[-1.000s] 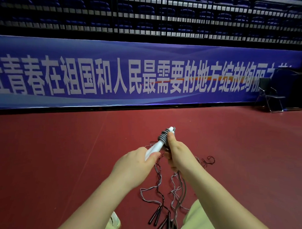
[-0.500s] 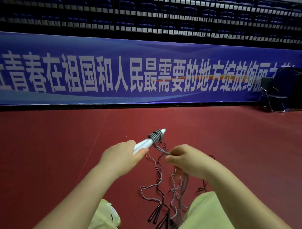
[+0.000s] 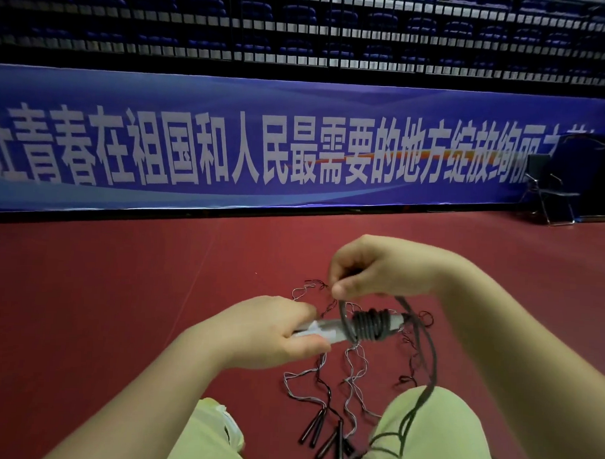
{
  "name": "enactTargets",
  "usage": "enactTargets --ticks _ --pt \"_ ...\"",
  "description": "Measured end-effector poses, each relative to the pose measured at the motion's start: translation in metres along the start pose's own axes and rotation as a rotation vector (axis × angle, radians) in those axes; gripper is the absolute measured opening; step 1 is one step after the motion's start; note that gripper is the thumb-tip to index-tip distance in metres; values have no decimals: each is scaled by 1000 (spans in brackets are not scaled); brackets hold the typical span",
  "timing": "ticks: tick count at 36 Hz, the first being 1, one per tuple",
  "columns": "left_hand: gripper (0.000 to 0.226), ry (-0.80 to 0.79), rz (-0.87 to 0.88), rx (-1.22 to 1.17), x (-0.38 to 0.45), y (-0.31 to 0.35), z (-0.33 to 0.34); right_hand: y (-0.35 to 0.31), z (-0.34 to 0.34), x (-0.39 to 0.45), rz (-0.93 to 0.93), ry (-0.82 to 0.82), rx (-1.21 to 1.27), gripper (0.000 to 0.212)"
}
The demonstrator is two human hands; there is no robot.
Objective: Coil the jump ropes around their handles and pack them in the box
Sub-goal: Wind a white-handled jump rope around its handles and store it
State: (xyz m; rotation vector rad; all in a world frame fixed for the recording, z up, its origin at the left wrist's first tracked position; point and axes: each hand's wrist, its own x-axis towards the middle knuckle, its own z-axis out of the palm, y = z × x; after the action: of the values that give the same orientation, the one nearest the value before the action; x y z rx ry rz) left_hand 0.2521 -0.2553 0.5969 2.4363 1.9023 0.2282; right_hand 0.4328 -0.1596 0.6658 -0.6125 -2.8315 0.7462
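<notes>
ok so my left hand [image 3: 266, 331] is wrapped round the white handles [image 3: 325, 329], held roughly level over the red floor [image 3: 103, 308]; a fat bunch of dark rope coils [image 3: 371, 323] sits on the far end. My right hand [image 3: 378, 266] is up above, pinching the loose rope [image 3: 427, 343], which trails down over my knee [image 3: 434, 429]; more jump ropes [image 3: 329, 402] lie tangled on the floor just below.
</notes>
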Motion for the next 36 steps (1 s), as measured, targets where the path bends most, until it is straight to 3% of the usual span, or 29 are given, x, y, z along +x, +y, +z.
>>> enactTargets --ticks 3,6,8,11,13,16,18,21,22,25,29,36 --pt "46 52 66 -139 -5 -3 -1 12 -7 2 -22 -90 355 17" --pt "43 79 142 -268 -8 -6 -1 21 -4 6 -51 -161 551 13" --pt "59 111 214 -495 -9 -8 2 28 3 8 -98 -175 671 18" --pt "88 166 261 -860 -8 -11 8 37 18 8 -114 -39 853 45" --pt "85 190 247 -1008 -7 -13 12 39 35 5 -128 6 1071 56" --pt "75 231 204 -1167 -4 -16 18 37 61 6 -278 24 1268 89" --pt "78 286 149 -1172 -3 -18 21 32 71 11 -196 185 1241 88" --pt "71 380 47 -1071 -2 -19 23 18 79 15 -10 466 895 28" --pt "65 408 10 -1000 -2 -19 23 17 82 15 -19 530 756 20" --pt "56 499 -130 -741 1 -21 22 11 90 17 31 597 559 28" --pt "48 557 -219 -543 6 -12 22 6 94 27 213 693 609 42" --pt "45 621 -308 -364 9 1 15 11 92 23 125 743 600 42"
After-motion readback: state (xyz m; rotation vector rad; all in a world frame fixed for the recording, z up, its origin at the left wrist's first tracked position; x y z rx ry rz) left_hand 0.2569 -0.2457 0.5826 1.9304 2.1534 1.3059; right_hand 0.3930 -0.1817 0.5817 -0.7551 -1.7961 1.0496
